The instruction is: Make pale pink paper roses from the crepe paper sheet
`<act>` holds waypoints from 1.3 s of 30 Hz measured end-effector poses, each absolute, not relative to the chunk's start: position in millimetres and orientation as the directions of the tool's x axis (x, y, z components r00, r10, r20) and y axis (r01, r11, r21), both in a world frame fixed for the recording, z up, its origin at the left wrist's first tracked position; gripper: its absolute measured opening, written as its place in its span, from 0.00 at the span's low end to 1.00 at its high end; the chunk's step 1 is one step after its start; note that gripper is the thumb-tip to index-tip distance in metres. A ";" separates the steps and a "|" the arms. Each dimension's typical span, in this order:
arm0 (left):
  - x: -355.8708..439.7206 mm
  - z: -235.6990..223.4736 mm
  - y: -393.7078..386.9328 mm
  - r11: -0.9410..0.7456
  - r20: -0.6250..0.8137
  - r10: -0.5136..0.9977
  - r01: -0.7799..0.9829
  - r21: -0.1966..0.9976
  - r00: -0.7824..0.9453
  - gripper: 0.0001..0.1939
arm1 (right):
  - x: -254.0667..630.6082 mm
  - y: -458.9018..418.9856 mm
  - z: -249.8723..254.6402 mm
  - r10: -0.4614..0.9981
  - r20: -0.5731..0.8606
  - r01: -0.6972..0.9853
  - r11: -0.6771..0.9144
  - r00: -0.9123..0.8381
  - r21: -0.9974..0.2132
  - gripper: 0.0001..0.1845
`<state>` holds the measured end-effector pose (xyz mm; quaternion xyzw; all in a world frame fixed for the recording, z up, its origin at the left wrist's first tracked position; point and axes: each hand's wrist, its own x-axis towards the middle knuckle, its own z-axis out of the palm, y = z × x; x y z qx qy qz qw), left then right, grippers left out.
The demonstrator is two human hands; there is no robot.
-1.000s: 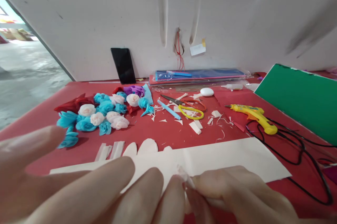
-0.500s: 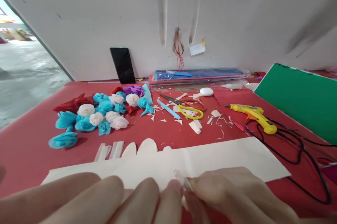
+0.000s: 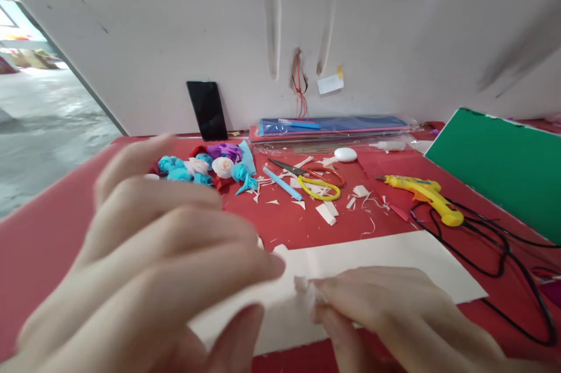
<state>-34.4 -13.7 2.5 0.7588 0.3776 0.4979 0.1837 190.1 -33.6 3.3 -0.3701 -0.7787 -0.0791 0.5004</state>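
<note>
My right hand (image 3: 385, 308) pinches a small crumpled whitish strip (image 3: 309, 291) between thumb and fingertips, low over the white paper sheet (image 3: 377, 256). To its left, my left hand (image 3: 170, 268) is raised above the sheet, slightly blurred, with thumb and fingers apart and nothing between them. It hides the sheet's left part and some of the paper flowers. A rounded white paper piece (image 3: 280, 249) peeks out behind the sheet's far edge.
Blue, pink and purple paper flowers (image 3: 223, 167) lie at the back left. Scissors (image 3: 318, 186), a light blue pen (image 3: 283, 184) and paper scraps are mid-table. A yellow glue gun (image 3: 423, 194) with black cable and a green board (image 3: 504, 168) are at right. A phone (image 3: 207, 110) leans on the wall.
My left hand has lifted from the sheet and moved away from the strip, its fingers now spread. My right hand stays at nearly the same spot, still pinching the strip.
</note>
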 end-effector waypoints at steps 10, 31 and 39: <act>-1.2 47.8 -7.3 -0.456 0.305 0.818 0.227 0.860 0.489 0.09 | 203.9 -17.6 29.0 0.773 0.430 0.267 0.587 -0.466 -0.764 0.09; -1.2 37.7 2.6 0.072 -0.040 0.823 -0.035 0.997 0.567 0.07 | 197.4 -19.1 34.1 0.792 -0.129 -0.082 -0.221 -0.596 -0.972 0.15; -0.5 38.5 3.4 0.222 -0.134 0.726 -0.045 0.974 0.674 0.09 | 203.8 -20.5 33.4 0.695 -0.244 -0.171 -0.471 -0.676 -0.865 0.13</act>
